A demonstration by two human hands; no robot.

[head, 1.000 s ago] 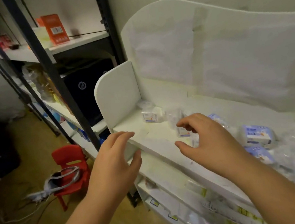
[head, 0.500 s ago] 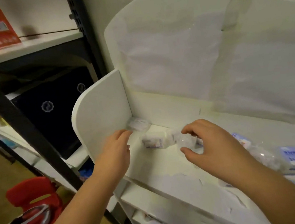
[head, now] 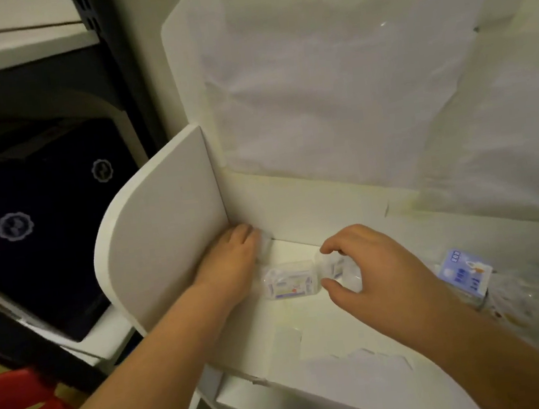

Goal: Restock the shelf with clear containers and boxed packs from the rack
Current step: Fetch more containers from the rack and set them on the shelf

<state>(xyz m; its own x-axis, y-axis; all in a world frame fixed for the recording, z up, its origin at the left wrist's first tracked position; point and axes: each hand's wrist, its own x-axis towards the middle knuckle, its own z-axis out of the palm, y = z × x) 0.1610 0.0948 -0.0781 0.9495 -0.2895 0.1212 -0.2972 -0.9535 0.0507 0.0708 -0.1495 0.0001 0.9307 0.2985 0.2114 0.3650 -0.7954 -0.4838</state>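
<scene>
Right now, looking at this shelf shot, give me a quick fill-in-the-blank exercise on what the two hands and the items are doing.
1. The right hand pinches a ____ container between thumb and fingers.
2. The left hand reaches into the shelf's back ____ corner, beside the white side panel.
3. A second clear container lies ____ the two hands.
4. The boxed pack right of the right hand is white and ____.

Missing words: clear; left; between; blue

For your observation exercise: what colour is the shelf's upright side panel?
White, seen best in the head view: side panel.
</scene>
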